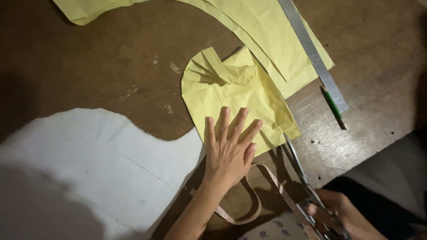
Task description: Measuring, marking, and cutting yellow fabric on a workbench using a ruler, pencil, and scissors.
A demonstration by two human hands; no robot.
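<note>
Left hand [229, 149] lies flat, fingers spread, gripping nothing, pressing the near edge of the folded yellow fabric piece [235, 95] onto the worktop [111, 58]. Right of it, the right hand [340, 213] grasps scissors [302, 173]; their blades run up-left, tips touching the fabric's near right corner.

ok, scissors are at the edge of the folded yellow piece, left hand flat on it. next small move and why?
Probably close the blades of the long metal scissors for a short first snip. The right hand holds them with blades parted, tips at the lower right edge of the folded yellow paper piece, and the left hand presses it flat on the dark wooden table.
</note>
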